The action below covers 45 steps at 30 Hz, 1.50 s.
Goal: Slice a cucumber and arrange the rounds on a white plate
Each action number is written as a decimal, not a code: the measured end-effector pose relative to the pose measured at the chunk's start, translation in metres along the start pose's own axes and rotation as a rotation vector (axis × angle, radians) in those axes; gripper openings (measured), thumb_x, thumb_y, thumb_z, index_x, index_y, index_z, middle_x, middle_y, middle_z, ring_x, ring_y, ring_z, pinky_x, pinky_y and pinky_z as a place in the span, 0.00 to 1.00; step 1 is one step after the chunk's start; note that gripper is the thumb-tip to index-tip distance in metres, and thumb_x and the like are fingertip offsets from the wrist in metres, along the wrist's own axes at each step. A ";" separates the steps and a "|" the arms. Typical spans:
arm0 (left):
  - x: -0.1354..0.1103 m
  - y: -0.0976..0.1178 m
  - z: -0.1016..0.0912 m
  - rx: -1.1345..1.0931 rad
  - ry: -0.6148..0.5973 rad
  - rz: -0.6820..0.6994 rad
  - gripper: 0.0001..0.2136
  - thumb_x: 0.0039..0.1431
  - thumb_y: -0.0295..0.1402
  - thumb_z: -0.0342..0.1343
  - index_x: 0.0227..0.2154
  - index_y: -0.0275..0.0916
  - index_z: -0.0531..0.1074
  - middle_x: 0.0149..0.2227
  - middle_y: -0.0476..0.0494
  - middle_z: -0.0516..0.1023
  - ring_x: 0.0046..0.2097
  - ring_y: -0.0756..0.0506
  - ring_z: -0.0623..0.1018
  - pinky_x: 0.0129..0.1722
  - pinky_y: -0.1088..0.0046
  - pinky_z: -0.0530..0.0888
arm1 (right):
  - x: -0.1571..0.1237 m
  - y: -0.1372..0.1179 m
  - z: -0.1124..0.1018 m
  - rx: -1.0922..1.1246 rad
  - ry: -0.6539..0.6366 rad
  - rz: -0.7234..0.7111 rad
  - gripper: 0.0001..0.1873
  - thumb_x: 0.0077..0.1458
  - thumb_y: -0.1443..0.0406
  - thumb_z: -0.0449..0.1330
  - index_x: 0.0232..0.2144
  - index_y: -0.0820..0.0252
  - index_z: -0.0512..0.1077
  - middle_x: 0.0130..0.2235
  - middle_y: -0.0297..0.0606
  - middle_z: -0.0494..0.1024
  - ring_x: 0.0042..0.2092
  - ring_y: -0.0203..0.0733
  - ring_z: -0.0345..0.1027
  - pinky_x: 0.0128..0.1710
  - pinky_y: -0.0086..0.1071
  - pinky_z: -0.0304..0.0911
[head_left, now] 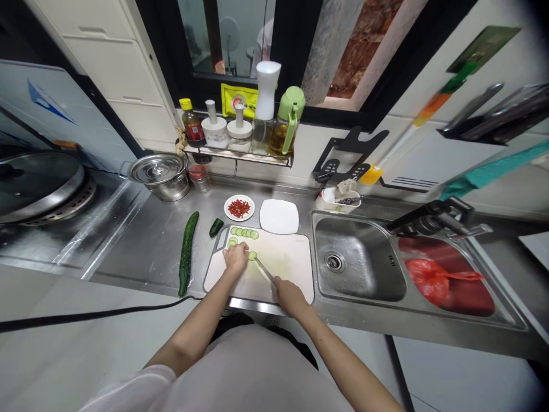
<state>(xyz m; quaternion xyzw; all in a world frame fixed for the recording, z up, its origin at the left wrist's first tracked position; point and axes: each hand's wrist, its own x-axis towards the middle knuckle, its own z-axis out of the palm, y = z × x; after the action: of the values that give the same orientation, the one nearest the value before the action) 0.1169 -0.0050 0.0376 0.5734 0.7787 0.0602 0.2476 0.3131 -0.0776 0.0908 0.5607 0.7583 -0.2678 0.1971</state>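
My right hand (292, 296) is closed around the handle of a kitchen knife (266, 272), its blade pointing up and left over the white cutting board (291, 257). A pale round cucumber slice (253, 256) is at the blade's tip. My left hand (237, 257) is bent over the board's left part, fingers bunched together; whatever is under them is hidden. Just beyond its fingertips are a few cucumber slices (232, 242). Along the far edge lies a row of several more slices (244, 232). A whole cucumber (187, 252) and a short dark cucumber end (216, 228) lie left of the board.
Behind the board stand a plate of chopped red pieces (239, 208) and a white square plate (279, 217). The sink (360, 263) is at the right, a red plastic bag (429, 281) in its second basin. A lidded pot (165, 177) and seasoning rack (240, 153) are farther back.
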 end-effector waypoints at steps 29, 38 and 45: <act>0.004 0.003 -0.005 -0.018 -0.051 -0.037 0.07 0.57 0.33 0.52 0.37 0.47 0.73 0.40 0.46 0.80 0.49 0.41 0.73 0.47 0.63 0.59 | 0.022 -0.013 -0.005 -0.038 0.017 0.004 0.18 0.58 0.76 0.44 0.49 0.64 0.64 0.40 0.49 0.77 0.44 0.46 0.73 0.37 0.32 0.60; 0.004 0.003 -0.004 0.004 -0.050 -0.033 0.07 0.57 0.33 0.52 0.37 0.46 0.73 0.40 0.46 0.80 0.49 0.41 0.73 0.48 0.62 0.58 | 0.015 -0.013 -0.007 -0.042 0.016 0.013 0.18 0.58 0.77 0.45 0.48 0.64 0.64 0.40 0.50 0.77 0.44 0.45 0.73 0.38 0.32 0.61; 0.001 0.004 -0.003 0.034 -0.010 -0.014 0.09 0.58 0.31 0.50 0.38 0.46 0.74 0.40 0.42 0.79 0.48 0.40 0.73 0.46 0.62 0.59 | 0.003 -0.006 -0.002 -0.055 0.017 -0.004 0.18 0.57 0.77 0.44 0.47 0.65 0.64 0.39 0.49 0.78 0.43 0.45 0.73 0.36 0.31 0.59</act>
<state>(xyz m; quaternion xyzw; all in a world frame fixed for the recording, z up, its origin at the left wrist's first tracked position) 0.1184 -0.0022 0.0416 0.5724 0.7822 0.0423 0.2423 0.3068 -0.0754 0.0922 0.5559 0.7680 -0.2426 0.2055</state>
